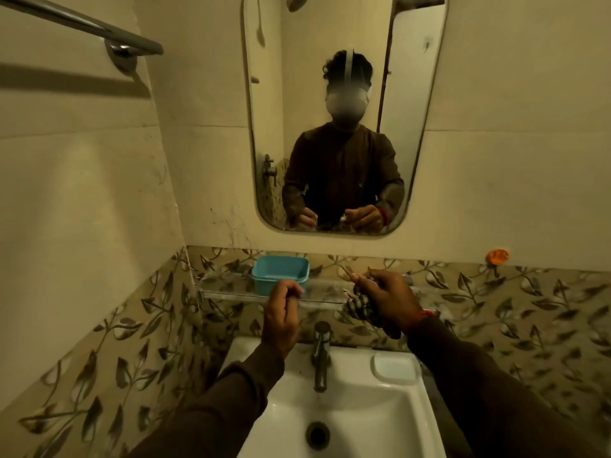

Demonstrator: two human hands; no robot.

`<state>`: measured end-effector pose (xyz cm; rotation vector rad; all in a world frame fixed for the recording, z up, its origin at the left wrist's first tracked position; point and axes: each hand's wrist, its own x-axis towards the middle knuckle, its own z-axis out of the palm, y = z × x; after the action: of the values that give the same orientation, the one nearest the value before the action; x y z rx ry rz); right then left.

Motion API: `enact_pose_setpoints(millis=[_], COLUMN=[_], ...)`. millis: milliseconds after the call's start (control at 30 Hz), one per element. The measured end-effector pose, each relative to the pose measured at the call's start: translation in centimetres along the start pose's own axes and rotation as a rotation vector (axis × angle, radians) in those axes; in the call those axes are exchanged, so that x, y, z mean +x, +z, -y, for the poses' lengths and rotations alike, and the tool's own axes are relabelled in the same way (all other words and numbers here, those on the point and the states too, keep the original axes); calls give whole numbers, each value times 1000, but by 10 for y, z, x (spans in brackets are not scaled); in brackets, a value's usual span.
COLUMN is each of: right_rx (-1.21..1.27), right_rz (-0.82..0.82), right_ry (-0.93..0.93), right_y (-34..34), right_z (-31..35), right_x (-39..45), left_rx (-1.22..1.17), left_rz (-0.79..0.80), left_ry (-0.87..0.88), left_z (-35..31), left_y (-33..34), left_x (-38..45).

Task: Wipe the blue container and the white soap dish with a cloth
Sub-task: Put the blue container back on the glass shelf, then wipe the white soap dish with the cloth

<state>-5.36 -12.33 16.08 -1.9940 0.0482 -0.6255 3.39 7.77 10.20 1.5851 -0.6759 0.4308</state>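
— Where does the blue container (280,272) stand?

— On the glass shelf (231,294) under the mirror (344,110), toward its left half, long side running along the wall. The white soap dish (394,368) lies lower, on the sink (347,408) rim, right of the tap (321,355).

— And the hands?

— Both are raised at shelf height. The left hand (283,312) is loosely curled, fingers folded in, grasping nothing that shows; its knuckles sit just in front of the container's lower right corner. The right hand (385,300) is clenched around a checked cloth (363,310), which hangs in a bunch below the fist.

— Which hand is nearer the container?

— The left, plainly. The container lies just beyond and slightly left of it. From the cloth hand it lies to the left and a little farther back, with the bare middle of the shelf between.

— So the wipe turns on what?

— Likely on the cloth crossing leftward along the shelf, while the left hand, already beside the container, steadies or lifts it. The soap dish sits below and toward the person from the right hand, untouched by either.
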Motion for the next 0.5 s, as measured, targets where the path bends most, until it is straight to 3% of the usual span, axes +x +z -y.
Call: enact_pose_setpoints(millis=[67,200,300,500], right_rx=[94,199,269,282], right_rz=[49,52,18,-208], right_ry=[39,166,273,454], right_y=[-14,-37,-50,-69], right_z=[-7,-30,-47,-91], right_x=[-15,-44,-68,-96], left_rx=[-128,-271,-240,-142], left_rz=[129,220,298,366], left_ry=[-139,-414,-523,-737], left_z=[-4,-6,-1,20], left_y=[19,57,88,151], left_x=[-14,-38,-51,-73])
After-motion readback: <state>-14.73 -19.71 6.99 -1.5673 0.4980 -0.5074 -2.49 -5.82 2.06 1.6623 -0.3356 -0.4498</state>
